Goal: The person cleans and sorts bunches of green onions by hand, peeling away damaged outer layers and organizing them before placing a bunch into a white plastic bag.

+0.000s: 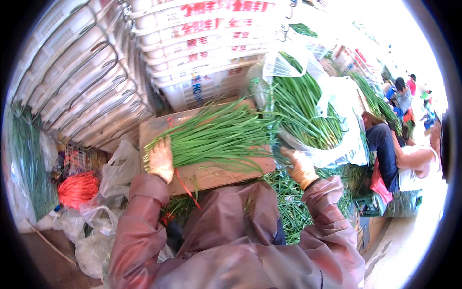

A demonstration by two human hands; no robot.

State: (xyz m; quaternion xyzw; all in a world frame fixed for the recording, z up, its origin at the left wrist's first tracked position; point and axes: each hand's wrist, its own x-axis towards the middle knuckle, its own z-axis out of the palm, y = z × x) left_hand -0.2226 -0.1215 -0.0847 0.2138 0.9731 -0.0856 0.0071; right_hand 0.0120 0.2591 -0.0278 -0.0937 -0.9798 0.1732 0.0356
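Note:
A loose bunch of green garlic chives [216, 135] lies across a brown wooden board [211, 179] in front of me. My left hand [160, 160], gloved, grips the bunch at its pale stem ends on the left. A thin red tie [185, 187] runs from under the bunch over the board's near edge. My right hand [299, 167], also gloved, is apart from the bunch, just past the board's right edge. Its fingers are spread and I see nothing in them. Close beyond it stands a clear plastic bag [332, 153] full of more garlic chives [303, 106].
Stacked white crates [202, 62] rise behind the board, with more crates [72, 62] at left. Red ties [78, 189] and crumpled plastic bags [96, 250] lie at lower left. Loose green leaves [298, 207] cover the ground at right. A seated person [414, 159] is at far right.

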